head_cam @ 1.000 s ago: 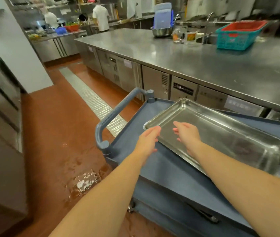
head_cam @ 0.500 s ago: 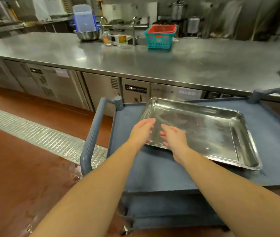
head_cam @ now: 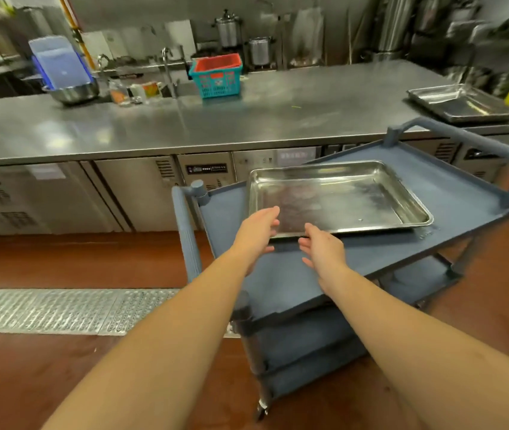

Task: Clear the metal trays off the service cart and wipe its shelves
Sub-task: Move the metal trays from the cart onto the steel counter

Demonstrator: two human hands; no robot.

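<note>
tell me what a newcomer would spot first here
The shiny rectangular metal tray on the top shelf of the blue-grey plastic service cart draws the eye first, with the left hand and right hand open at its near edge. Behind, on the long steel counter, a teal plastic basket with a red insert stands out.

Head view, forward-down, close over cart (head_cam: 278, 283)

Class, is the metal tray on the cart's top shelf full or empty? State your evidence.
Empty. The metal tray shows its bare, shiny bottom from rim to rim, only smears on it.
</note>
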